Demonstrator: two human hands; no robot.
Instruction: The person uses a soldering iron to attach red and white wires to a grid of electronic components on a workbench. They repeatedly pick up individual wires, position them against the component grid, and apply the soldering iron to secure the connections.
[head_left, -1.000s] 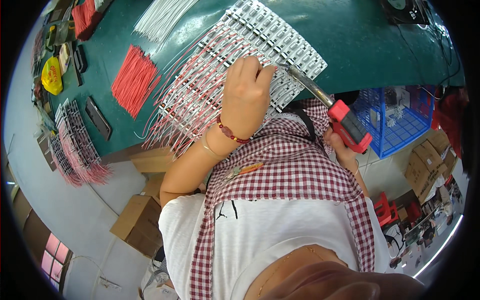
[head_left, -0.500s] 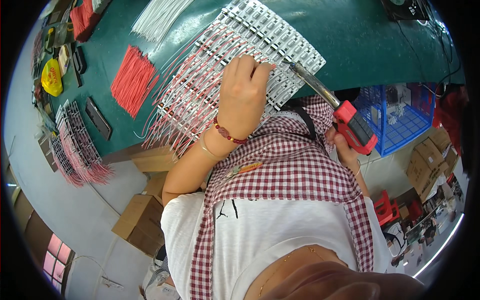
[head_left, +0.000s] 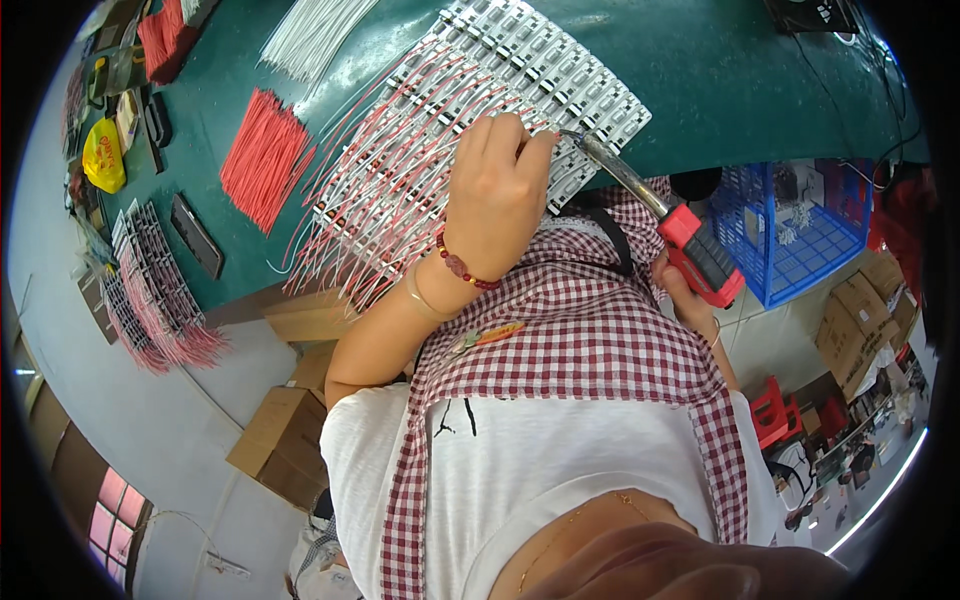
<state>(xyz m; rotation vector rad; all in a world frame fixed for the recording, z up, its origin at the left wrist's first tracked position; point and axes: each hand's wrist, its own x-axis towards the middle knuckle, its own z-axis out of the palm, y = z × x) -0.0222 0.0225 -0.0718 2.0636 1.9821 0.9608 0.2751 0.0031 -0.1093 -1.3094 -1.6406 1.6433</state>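
Note:
My left hand [head_left: 498, 195] is over the grid of metal-and-white parts [head_left: 590, 85], its thumb and fingers pinched on a thin wire that they mostly hide. Many red and white wires [head_left: 375, 190] trail off the grid's left side. A soldering iron [head_left: 690, 243] with a red and black pistol handle is gripped in my right hand [head_left: 686, 300], partly hidden behind the handle. Its metal tip points up and left, right by my left fingertips, at the parts. Whether the tip touches them I cannot tell.
Bundles of red wires [head_left: 262, 160] and white wires [head_left: 318, 40] lie on the green table [head_left: 700, 70]. Further left are a dark phone [head_left: 197, 236], wired strips [head_left: 160, 280] and a yellow packet [head_left: 103, 156]. A blue plastic crate [head_left: 790, 285] stands at right, below the tabletop.
My left hand has shifted slightly right. The soldering iron has moved a little left and up, bringing its tip closer to my left fingertips.

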